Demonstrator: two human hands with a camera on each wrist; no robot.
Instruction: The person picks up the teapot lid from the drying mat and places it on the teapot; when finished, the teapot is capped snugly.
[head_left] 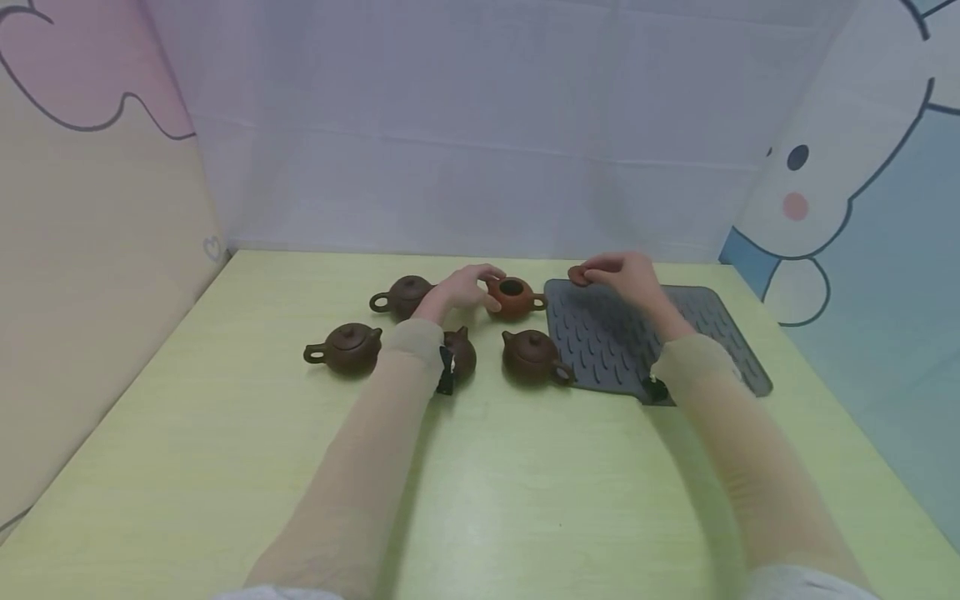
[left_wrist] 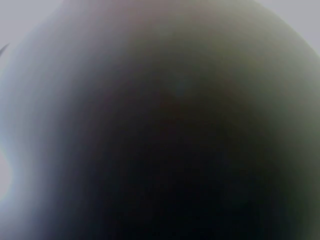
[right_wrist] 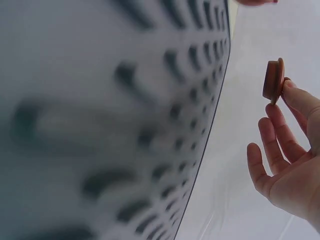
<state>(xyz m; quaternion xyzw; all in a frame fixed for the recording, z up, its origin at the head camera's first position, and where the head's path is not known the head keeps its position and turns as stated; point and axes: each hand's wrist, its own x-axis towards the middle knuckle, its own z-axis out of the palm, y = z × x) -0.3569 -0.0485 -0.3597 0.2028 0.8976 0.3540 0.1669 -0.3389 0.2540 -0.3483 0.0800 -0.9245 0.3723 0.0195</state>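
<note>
My right hand (head_left: pixel 630 277) pinches a small round reddish-brown teapot lid (head_left: pixel 577 276) above the grey mat. In the right wrist view, thumb and fingertips of the right hand (right_wrist: pixel 295 175) grip the lid (right_wrist: pixel 272 82) by its top side, its inner rim turned away. The lidless reddish-brown teapot (head_left: pixel 512 307) stands left of the mat, its dark opening showing and handle to the right. At its left side, my left hand (head_left: pixel 461 290) holds it between thumb and fingers; its spout is hidden. The left wrist view is too dark and blurred to read.
Darker lidded teapots stand around: one behind the left hand (head_left: pixel 409 295), one at left (head_left: pixel 351 350), one partly hidden by the left wrist (head_left: pixel 462 354), and one (head_left: pixel 531 358) touching the corner of the textured grey mat (head_left: pixel 600 358). A white cloth (head_left: pixel 465 167) hangs behind the table.
</note>
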